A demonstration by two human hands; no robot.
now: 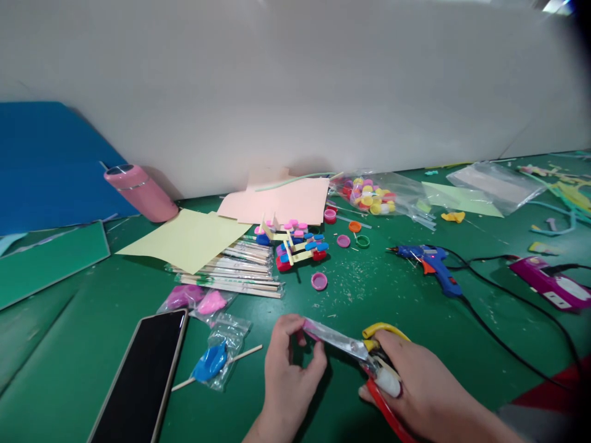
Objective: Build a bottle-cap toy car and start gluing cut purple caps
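Scissors with metal blades [337,339] and one yellow and one red handle are in my right hand [418,375], whose fingers wrap round the handles. A white cylindrical piece [388,381] shows between that hand and the blades. My left hand [293,363] is pinched near the blade tips, with thumb and fingers curled. A small pinkish thing lies along the blade there, too unclear to name. Beyond the hands, a small model of pale sticks and coloured caps [298,246] stands on the green table [378,283].
A phone [141,375] and bagged blue clay [211,362] lie at left, near wrapped sticks [235,271] and a pink bottle [143,192]. A blue glue gun [427,261] with its cord and a purple power strip [549,283] lie at right. Loose caps [319,281] sit mid-table.
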